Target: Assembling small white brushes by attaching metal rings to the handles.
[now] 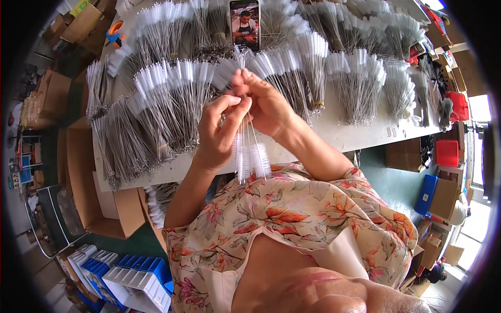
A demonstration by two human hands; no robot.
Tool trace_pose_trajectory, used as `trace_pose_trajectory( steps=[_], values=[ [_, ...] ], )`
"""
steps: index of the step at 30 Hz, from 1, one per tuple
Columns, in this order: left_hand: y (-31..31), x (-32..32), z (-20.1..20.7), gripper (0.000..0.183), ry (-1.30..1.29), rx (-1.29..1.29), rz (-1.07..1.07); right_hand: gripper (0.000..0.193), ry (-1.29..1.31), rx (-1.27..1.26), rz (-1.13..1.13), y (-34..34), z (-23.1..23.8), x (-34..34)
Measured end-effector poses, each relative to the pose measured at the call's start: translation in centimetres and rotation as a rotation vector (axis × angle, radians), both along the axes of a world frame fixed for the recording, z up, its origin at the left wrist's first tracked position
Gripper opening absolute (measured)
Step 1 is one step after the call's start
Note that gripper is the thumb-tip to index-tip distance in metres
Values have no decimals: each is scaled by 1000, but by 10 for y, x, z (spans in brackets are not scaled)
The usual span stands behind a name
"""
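Both the left hand (218, 131) and right hand (265, 107) pinch light, springy wire brushes (249, 151) by their thin stems, safest there.

Bundles of wire brushes (172, 99) lie in rows across the table (360, 133) before me. A phone (245, 23) stands behind them at the far edge. My left hand (219, 133) and right hand (266, 104) meet above the near edge, a few brushes (250, 156) between them. Cardboard boxes (99, 208) sit below, left.
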State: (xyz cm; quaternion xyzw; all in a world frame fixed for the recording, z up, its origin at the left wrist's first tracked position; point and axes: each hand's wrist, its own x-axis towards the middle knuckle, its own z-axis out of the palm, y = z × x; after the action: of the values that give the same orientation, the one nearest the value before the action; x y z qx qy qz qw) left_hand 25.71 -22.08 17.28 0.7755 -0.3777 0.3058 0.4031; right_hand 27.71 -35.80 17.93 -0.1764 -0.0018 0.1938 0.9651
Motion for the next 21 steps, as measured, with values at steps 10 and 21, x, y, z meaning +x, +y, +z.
trace_pose_trajectory(
  steps=[10, 21],
  values=[
    [15, -9, 23, 109, 785, -286, -565, 11, -922, -1322, 70, -6, 27, -38],
    [14, -19, 30, 20, 348, -164, -542, 19, -360, -777, 697, -49, 35, -51]
  ],
)
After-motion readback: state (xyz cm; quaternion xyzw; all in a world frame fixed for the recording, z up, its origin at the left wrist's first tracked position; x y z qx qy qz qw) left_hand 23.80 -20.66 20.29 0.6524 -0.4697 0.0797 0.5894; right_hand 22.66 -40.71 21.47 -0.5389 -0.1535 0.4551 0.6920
